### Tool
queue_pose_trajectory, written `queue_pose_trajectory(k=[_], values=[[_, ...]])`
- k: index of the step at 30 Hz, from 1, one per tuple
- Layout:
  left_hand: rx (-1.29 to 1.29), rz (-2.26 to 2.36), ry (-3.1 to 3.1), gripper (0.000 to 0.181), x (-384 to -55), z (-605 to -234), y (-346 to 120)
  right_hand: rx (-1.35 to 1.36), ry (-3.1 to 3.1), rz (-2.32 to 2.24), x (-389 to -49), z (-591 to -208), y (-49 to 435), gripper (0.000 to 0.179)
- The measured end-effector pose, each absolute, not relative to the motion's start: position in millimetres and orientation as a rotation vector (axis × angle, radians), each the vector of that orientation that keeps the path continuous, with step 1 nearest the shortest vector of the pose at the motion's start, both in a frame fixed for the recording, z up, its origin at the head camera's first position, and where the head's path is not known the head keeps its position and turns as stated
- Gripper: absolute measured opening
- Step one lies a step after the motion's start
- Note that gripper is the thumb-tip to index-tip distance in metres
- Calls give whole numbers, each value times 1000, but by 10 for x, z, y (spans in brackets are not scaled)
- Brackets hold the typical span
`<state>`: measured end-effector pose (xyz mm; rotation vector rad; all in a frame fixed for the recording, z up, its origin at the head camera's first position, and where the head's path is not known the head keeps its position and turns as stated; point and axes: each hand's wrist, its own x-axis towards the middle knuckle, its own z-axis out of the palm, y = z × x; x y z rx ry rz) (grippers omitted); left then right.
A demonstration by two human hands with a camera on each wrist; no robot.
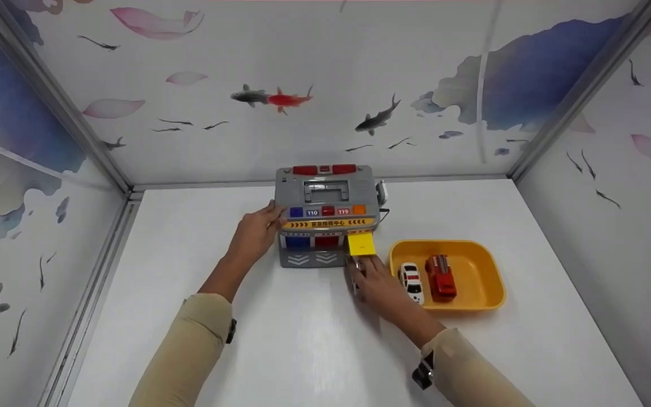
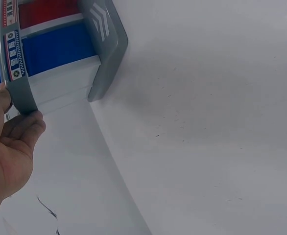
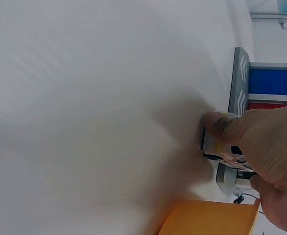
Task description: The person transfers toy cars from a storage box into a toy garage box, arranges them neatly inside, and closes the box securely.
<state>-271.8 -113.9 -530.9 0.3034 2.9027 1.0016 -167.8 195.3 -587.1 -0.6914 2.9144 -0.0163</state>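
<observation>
A grey toy garage (image 1: pixel 294 195) with red roof lights and a carry handle stands on the white table. Its blue door (image 1: pixel 297 242) and red door (image 1: pixel 326 242) are down, while the yellow door (image 1: pixel 361 245) is raised. My left hand (image 1: pixel 253 234) grips the garage's left edge, thumb on top and fingers beneath the overhang, as the left wrist view shows. Under the yellow door, my right hand (image 1: pixel 379 285) holds a small white toy vehicle (image 3: pixel 213 147) between thumb and fingers at the doorway. That hand covers much of the vehicle.
Right of the garage sits a yellow tray (image 1: pixel 478 280) holding a white toy police car (image 1: pixel 412 282) and a red toy fire truck (image 1: pixel 442 278). Patterned panels with fish and petals enclose the table at the back and sides. A thin black cord (image 1: pixel 383 216) hangs at the garage's right side.
</observation>
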Motion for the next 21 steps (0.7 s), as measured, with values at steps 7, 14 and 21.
queue_pose_trajectory(k=[7,14,21], values=[[292,1005,2897,49,-2707,-5304,-1148,-683,2915,49,-1740,-5889,1924,79],[313,1034,2902,48,-2691,-5299,-1134,-651,2915,18,-1736,-5889,1925,82],[322,1039,2904,48,-2698,-5315,-1151,-641,2913,-80,-1738,-5870,1938,69]])
